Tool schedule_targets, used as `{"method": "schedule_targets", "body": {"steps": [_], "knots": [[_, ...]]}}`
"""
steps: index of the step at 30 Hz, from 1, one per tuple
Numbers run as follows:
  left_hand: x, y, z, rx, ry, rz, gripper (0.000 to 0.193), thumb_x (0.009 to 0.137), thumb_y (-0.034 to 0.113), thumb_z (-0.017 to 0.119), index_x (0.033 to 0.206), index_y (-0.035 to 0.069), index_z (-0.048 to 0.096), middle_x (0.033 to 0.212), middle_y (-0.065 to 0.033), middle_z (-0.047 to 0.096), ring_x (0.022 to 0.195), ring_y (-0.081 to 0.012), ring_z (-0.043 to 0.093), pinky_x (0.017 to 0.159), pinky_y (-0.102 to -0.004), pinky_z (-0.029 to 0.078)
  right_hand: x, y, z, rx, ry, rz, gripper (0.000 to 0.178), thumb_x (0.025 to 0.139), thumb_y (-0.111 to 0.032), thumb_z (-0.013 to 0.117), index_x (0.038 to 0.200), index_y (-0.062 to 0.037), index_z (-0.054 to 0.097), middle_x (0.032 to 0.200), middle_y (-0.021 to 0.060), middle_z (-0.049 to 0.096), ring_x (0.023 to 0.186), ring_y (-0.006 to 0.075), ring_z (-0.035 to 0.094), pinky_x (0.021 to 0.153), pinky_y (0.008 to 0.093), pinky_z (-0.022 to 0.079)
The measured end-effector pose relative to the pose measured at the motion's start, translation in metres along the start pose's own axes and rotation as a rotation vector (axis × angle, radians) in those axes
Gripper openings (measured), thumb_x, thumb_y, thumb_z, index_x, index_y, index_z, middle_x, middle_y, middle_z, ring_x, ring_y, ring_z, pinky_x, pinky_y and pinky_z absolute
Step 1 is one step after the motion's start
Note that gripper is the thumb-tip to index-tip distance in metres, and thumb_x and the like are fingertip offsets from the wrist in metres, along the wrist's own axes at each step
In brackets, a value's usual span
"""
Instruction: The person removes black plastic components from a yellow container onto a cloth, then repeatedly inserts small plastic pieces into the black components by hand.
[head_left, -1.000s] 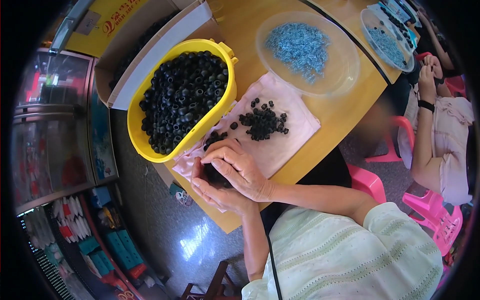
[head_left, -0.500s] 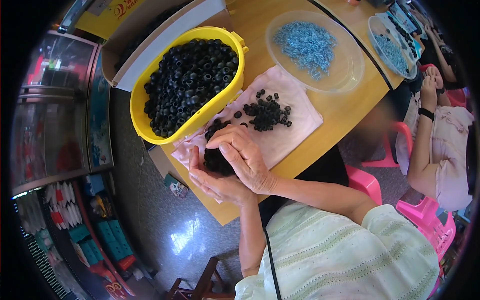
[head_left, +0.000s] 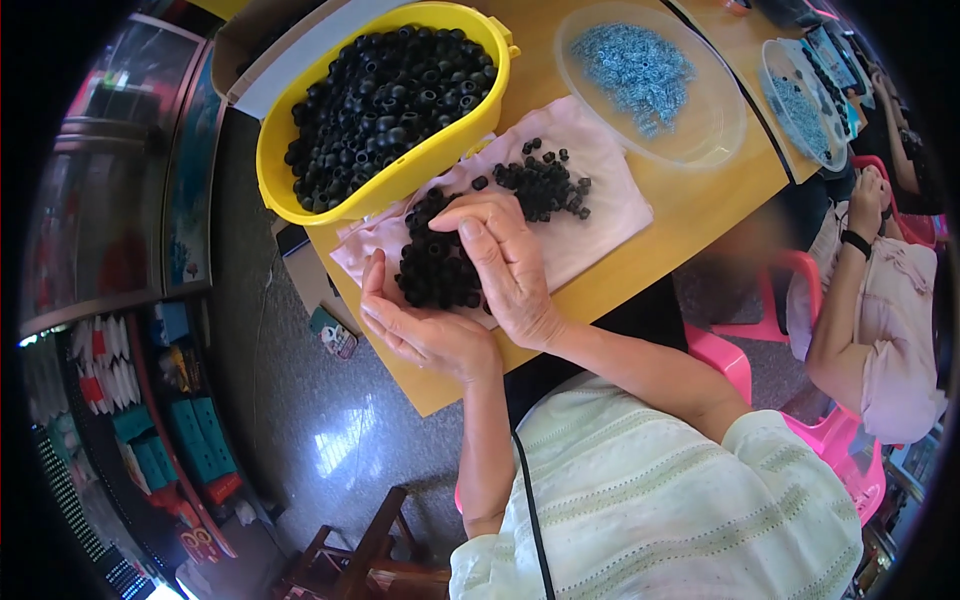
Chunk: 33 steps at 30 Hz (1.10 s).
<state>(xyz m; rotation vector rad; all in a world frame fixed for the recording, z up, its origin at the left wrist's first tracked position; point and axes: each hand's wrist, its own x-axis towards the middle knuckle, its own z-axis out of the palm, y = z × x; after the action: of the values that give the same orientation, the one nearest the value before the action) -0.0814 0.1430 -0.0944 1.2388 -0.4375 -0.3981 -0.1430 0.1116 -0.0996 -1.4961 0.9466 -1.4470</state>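
Note:
A heap of black beads [head_left: 435, 268], round with holes, lies on the pink cloth [head_left: 600, 200]. My left hand [head_left: 430, 335] is cupped along the heap's near left side, fingers stretched and thumb up, gripping nothing that I can see. On the heap's right side my right hand [head_left: 510, 270] curves in, its fingers bent loosely over the top and apart from the left one. A second scatter of smaller black pieces [head_left: 545, 188] sits farther right on the cloth. Behind the heap stands a yellow basin [head_left: 385, 178] filled with black beads.
A clear oval tray [head_left: 715, 140] with small blue pieces is at the table's far right. A cardboard box [head_left: 240, 45] stands behind the basin. Another person's arm [head_left: 850, 260] and a pink chair [head_left: 725, 365] are to the right; the wooden table's edge [head_left: 430, 400] is near me.
My hands have parted, the right one lifting away from the left, so more of the bead heap shows between them. The whole view has shifted, with the table higher in the picture.

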Motion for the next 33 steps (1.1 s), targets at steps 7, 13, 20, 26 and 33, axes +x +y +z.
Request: {"method": "schedule_targets", "body": {"steps": [7, 13, 20, 26, 33], "knots": [[-0.001, 0.0, -0.001, 0.07, -0.032, 0.077, 0.041, 0.103, 0.03, 0.03, 0.112, -0.003, 0.052, 0.117, -0.0154, 0.055, 0.113, -0.0223, 0.049, 0.104, -0.0363, 0.034, -0.006, -0.001, -0.024, -0.033, -0.007, 0.013, 0.026, 0.1, -0.019, 0.043, 0.099, -0.0038, 0.064, 0.102, 0.0062, 0.061, 0.104, 0.0194, 0.05, 0.096, 0.0313, 0.037], [0.005, 0.001, -0.016, 0.103, -0.131, 0.004, 0.042, 0.103, 0.032, 0.031, 0.111, -0.004, 0.053, 0.116, -0.0148, 0.056, 0.111, -0.022, 0.051, 0.103, -0.036, 0.034, -0.013, -0.014, -0.071, -0.279, -0.226, -0.202, 0.01, 0.081, -0.003, 0.066, 0.09, -0.006, 0.065, 0.093, 0.0069, 0.063, 0.091, 0.0227, 0.056, 0.081, 0.0332, 0.046], [-0.001, 0.003, -0.027, 0.068, -0.259, -0.042, 0.051, 0.102, 0.037, 0.033, 0.13, -0.005, 0.041, 0.134, -0.0186, 0.046, 0.127, -0.024, 0.041, 0.11, -0.0376, 0.027, -0.035, -0.009, -0.066, -0.534, -0.437, -0.201, 0.028, 0.064, -0.004, 0.075, 0.089, -0.0081, 0.062, 0.087, 0.0039, 0.059, 0.084, 0.0237, 0.056, 0.072, 0.0326, 0.049], [-0.009, 0.001, -0.02, 0.121, -0.339, 0.018, 0.058, 0.103, 0.037, 0.027, 0.142, -0.005, 0.022, 0.148, -0.0202, 0.028, 0.14, -0.0275, 0.024, 0.116, -0.039, 0.013, -0.032, -0.007, -0.06, -0.578, -0.442, -0.239, 0.022, 0.065, -0.008, 0.072, 0.083, -0.0076, 0.06, 0.085, 0.0042, 0.053, 0.084, 0.0221, 0.054, 0.072, 0.0308, 0.049], [-0.01, -0.002, -0.018, 0.263, -0.471, 0.157, 0.061, 0.102, 0.04, 0.025, 0.144, -0.005, 0.02, 0.152, -0.0197, 0.018, 0.142, -0.0294, 0.018, 0.117, -0.0416, 0.009, -0.029, -0.011, -0.071, -0.34, -0.4, -0.061, 0.024, 0.065, 0.0, 0.071, 0.087, -0.0056, 0.063, 0.086, 0.0054, 0.058, 0.084, 0.0238, 0.054, 0.07, 0.0325, 0.049]]}}
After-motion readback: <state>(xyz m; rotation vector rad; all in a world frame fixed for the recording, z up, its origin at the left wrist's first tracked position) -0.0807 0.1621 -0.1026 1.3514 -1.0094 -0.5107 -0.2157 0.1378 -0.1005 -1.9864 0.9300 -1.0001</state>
